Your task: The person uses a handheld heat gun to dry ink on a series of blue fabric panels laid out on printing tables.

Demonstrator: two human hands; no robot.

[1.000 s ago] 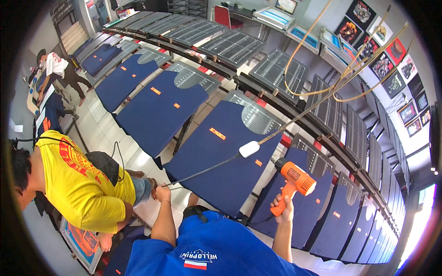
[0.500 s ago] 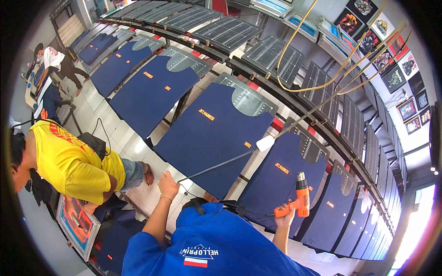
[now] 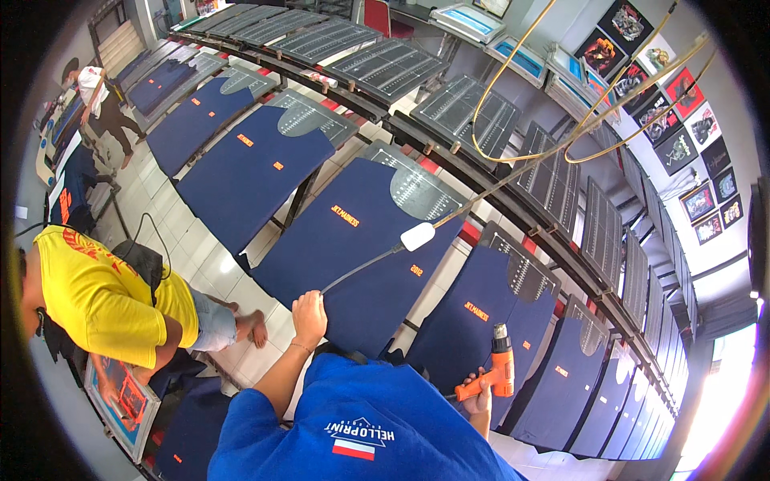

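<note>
- A long, curving row of navy shirts on printing boards (image 3: 353, 232) ran through the shop, with dark mesh screens (image 3: 385, 68) tilted up behind them along a rail.
- Pale tiled floor (image 3: 200, 264) showed in narrow strips between the boards, the only free room for moving.
- The left hand (image 3: 309, 314) was closed around a thin grey wand (image 3: 361, 263) whose white head (image 3: 417, 236) hung over a shirt.
- The right hand (image 3: 480, 394) gripped an orange heat gun (image 3: 496, 371), nozzle up, just beside the next board.
- A person in a yellow shirt (image 3: 100, 301) crouched close on the left, crowding the aisle; yellow hoses (image 3: 521, 156) looped overhead.
</note>
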